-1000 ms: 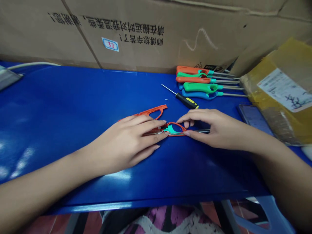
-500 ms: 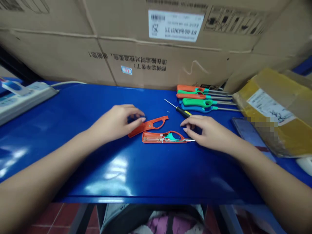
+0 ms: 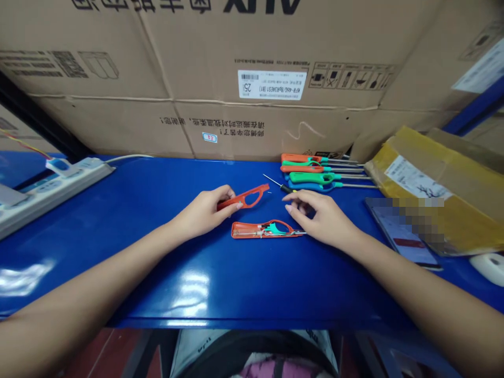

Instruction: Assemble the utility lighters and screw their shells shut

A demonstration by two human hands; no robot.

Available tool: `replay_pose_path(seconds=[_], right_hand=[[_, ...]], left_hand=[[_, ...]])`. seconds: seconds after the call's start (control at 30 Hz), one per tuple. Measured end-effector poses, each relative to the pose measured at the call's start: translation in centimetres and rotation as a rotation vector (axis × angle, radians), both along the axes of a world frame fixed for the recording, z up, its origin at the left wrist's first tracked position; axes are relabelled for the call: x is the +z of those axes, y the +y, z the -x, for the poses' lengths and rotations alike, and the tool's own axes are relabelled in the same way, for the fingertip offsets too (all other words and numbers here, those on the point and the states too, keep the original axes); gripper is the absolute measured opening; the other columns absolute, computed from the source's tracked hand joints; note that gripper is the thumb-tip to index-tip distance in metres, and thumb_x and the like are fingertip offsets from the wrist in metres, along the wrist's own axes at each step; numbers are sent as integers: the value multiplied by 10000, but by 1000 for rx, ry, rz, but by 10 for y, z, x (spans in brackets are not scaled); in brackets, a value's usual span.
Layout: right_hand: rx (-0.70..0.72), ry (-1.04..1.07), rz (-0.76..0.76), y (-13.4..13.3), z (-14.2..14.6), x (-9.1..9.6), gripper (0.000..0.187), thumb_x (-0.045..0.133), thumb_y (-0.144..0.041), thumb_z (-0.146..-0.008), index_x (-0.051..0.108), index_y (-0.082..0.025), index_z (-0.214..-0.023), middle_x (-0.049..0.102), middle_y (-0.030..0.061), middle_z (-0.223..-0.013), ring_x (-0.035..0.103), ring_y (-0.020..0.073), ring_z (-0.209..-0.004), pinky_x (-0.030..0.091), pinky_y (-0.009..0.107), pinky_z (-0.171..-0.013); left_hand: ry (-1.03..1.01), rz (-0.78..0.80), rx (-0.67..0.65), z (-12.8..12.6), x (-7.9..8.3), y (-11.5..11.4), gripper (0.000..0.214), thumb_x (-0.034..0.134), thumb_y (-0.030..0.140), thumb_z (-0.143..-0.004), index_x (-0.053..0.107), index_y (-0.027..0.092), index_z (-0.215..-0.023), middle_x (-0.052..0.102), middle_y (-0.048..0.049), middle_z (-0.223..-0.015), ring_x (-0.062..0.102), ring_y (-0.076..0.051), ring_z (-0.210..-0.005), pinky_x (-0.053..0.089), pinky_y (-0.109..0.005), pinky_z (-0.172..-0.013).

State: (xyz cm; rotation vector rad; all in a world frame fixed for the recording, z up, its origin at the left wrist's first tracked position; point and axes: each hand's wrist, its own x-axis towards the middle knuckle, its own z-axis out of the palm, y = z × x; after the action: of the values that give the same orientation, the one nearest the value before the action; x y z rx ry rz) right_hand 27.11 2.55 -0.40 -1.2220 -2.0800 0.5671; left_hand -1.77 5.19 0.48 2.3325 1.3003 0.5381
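My left hand (image 3: 207, 211) is closed on an orange lighter casing half (image 3: 258, 195), with the thumb on top and the fingers behind it. The piece is tilted, its looped end pointing right. Below it, the other lighter half (image 3: 246, 230) lies on the blue table, with a green trigger and inner parts showing. My right hand (image 3: 321, 212) is over the metal tube end of that half, thumb and index finger slightly apart and nothing visible between them. Just behind the right hand lies a screwdriver (image 3: 286, 187), its handle partly hidden. A tiny metal pin (image 3: 270, 192) sits near the casing tip.
Several coloured gas lighters (image 3: 311, 177) lie stacked at the back right, beside a yellow-taped package (image 3: 468, 199). A phone (image 3: 409, 244) rests in front of the package. A white power strip (image 3: 55, 189) is on the left. A large cardboard box (image 3: 220, 123) walls off the back.
My left hand has taken hold of the casing half and raised it off the table. My right hand stays by the metal tube. The head view has tilted up.
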Motion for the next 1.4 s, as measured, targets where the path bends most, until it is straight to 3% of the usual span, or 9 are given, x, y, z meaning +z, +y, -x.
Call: replay_pose_path(seconds=[0.13,0.23,0.43,0.67,0.8,1.0,1.4], right_hand=[[-38,196,155,-2,5,7,416,567,-485,-938,626,-165,-1197,682,68,-920,626,143,-688,546,303,-638],[12,276,319,-6,8,12,501,576,-557,-920,647,-142,-1193,710,68,-849,657,144,-629,582,310,-605],[14,291,533,-13,7,20,378,749,-431,-811,730,-149,-1061,770,78,-899,706,174,-697,602,322,-648],[14,-83,235,-18,-1,26,156,749,-297,-828,747,-170,-919,690,-2,-679,610,125,-596,474,261,-568],[54,-246,141,-19,-5,29,118,773,-266,-818,716,-182,-878,656,-6,-733,581,128,-663,436,268,-619],[36,-409,181,-21,-5,32,91,762,-263,-830,691,-214,-858,682,1,-875,585,165,-807,416,296,-694],[2,-542,159,-23,-3,32,92,734,-285,-859,666,-225,-845,683,-11,-933,604,168,-808,398,302,-651]], left_hand=[[-18,-101,-45,-9,1,-12,286,448,441,-1027,574,184,-1039,681,-21,-830,597,-149,-675,430,-254,-653],[36,-169,-162,-17,1,-22,299,416,390,-1045,611,192,-1156,692,-63,-1020,647,-181,-856,472,-279,-760],[205,-250,-285,-23,0,-29,407,322,381,-1076,584,180,-1312,656,-90,-1090,653,-210,-949,528,-328,-829],[27,-262,-314,-19,-4,-23,332,525,389,-1014,644,121,-1171,669,-100,-1046,633,-202,-935,511,-306,-821],[1,-298,-369,-17,-7,-22,312,602,388,-978,656,130,-1145,677,-92,-1052,616,-205,-946,494,-316,-846],[28,-276,-345,-18,-12,-23,291,643,393,-953,671,158,-1123,676,-71,-1043,596,-205,-929,482,-332,-830],[42,-261,-329,-21,-14,-25,296,633,378,-952,700,168,-1149,688,-73,-1066,613,-214,-936,500,-351,-836]])
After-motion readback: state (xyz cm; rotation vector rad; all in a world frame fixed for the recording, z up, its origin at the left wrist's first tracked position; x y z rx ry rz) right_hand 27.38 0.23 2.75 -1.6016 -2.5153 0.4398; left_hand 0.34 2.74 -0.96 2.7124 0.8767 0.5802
